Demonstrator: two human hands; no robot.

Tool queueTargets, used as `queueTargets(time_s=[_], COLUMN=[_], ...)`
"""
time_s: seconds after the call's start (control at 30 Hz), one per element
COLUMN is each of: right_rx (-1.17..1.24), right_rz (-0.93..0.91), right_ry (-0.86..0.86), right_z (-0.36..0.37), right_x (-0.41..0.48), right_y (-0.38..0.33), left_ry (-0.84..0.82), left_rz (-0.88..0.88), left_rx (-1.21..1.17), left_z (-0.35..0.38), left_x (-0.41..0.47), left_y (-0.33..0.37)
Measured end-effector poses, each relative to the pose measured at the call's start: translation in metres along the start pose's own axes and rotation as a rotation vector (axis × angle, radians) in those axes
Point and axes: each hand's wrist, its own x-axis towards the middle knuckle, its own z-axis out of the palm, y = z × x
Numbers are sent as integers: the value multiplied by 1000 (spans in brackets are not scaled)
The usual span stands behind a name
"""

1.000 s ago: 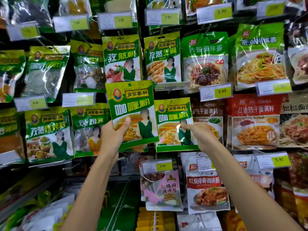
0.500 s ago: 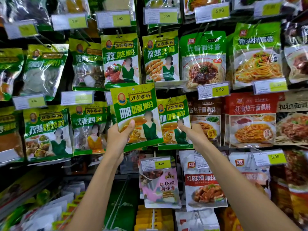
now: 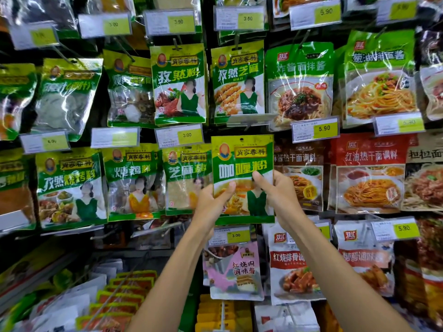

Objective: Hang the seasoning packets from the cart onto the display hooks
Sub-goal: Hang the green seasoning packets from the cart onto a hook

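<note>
Left hand (image 3: 211,202) and right hand (image 3: 278,195) both pinch the curry packet (image 3: 242,161) by its sides. It's shifted right — the right hand has joined — hook hidden, threading looks next.

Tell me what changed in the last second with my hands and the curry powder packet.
The curry powder packet moved right and now covers the matching packet hanging there. The right hand let go of that hanging packet and now pinches the carried one's right edge. The left hand kept its grip; neighbouring packets stayed hanging.
</note>
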Motion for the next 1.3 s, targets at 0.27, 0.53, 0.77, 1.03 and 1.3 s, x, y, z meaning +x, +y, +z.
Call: queueTargets(time_s=[0.27, 0.53, 0.77, 1.03, 1.3], right_rx=[-16, -21, -19, -120, -288], right_rz=[33, 49, 83, 33, -19], right_ry=[48, 50, 80, 195, 324], right_z=[-22, -19, -16, 2, 14], right_x=[6, 34, 43, 49, 60], right_y=[20, 14, 18, 28, 39], left_ry=[695, 685, 697, 645, 617], left_rz=[925, 981, 1025, 1112, 1107], left_rx=[1039, 1268, 1254, 1264, 1276], left_z=[-54, -76, -77, -86, -90], left_x=[47, 84, 90, 88, 83], left_y=[38, 39, 35, 31, 36])
